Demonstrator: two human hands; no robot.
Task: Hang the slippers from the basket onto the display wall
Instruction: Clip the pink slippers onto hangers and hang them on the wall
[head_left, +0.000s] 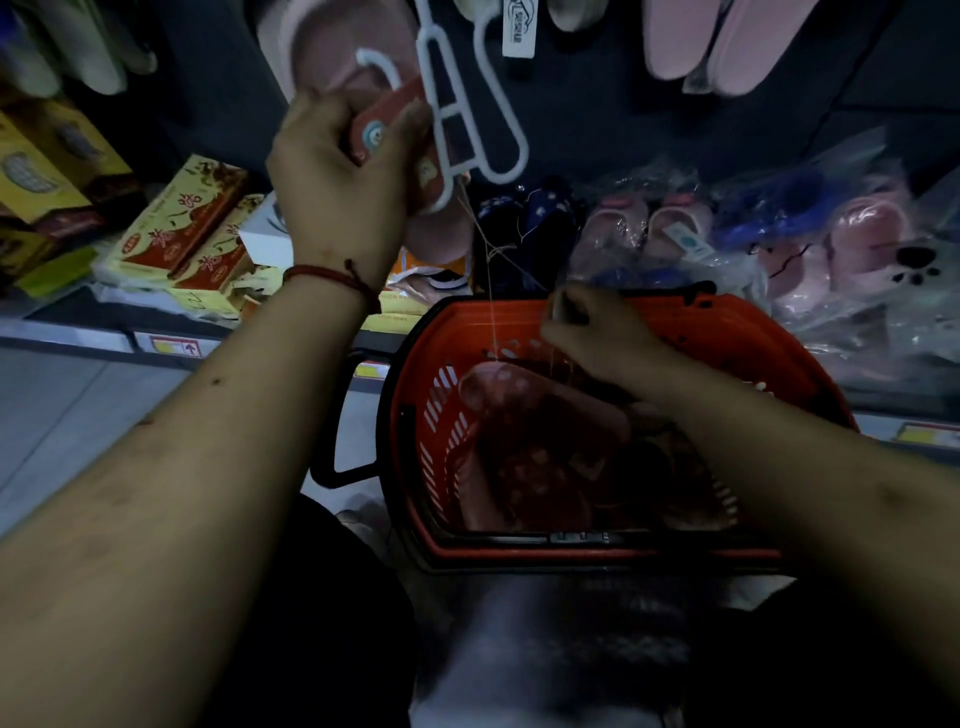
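A: Where is the one view taken from?
B: The person's head, wide-angle; it faces forward and steeply down; the basket (753, 338) lies close beneath, centre frame; the display wall (587, 104) rises along the top edge.

pinks, reds and one orange basket

the basket (810, 358) is orange-red with a black rim and black handles, and the slippers inside it (519, 415) look dusky pink. the raised slipper (441, 234) is soft pink, its card tag (384, 124) is red with a pale blue round emblem, and its hanger (467, 104) is white. a thin pale thread (489, 291) trails down. the display wall (623, 104) is dark grey-blue, with pink hanging slippers (717, 41) on it. on the shelf are navy slippers (540, 208) with tiny pale specks, blue bagged slippers (779, 208), pink bagged slippers (883, 249) with black paw prints, and yellow boxes (182, 223) with red panels. the wrist cord (322, 273) is red.
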